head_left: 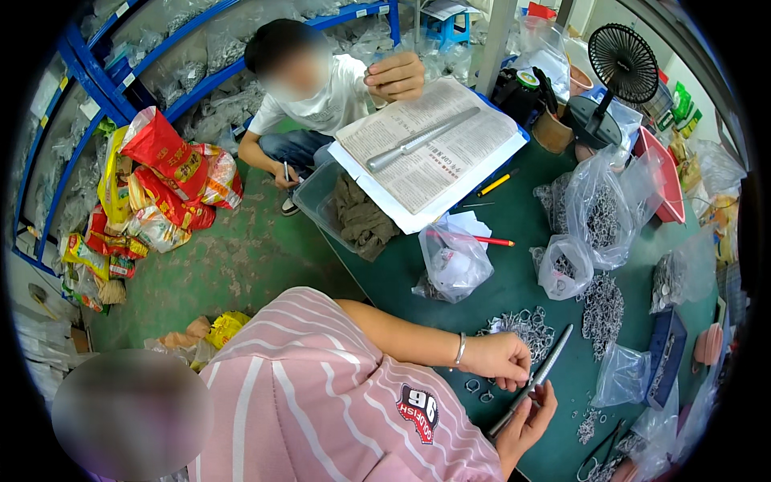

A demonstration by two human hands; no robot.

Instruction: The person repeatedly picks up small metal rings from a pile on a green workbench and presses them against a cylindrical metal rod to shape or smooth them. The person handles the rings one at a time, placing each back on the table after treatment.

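My right hand point(528, 424) is wrapped round a tapered steel ring mandrel point(551, 357), which tilts up and away over the green table. My left hand point(504, 359), with a bangle at its wrist, is closed at the middle of the mandrel. Its fingertips pinch what looks like a small metal ring, mostly hidden by the fingers. Just beyond my left hand lies a pile of silvery rings point(526, 325). Two loose rings point(472, 386) rest on the table nearer me. A second mandrel point(422, 140) lies on a newspaper point(450, 173) at the table's far end.
A co-worker point(321, 84) in white crouches beyond the table, one hand raised, the other holding a pen. Bags of metal pieces point(598, 209), a black fan point(622, 64), a pink basin point(662, 173) and a blue tray point(665, 361) stand on the right. Sacks point(173, 173) lie on the floor.
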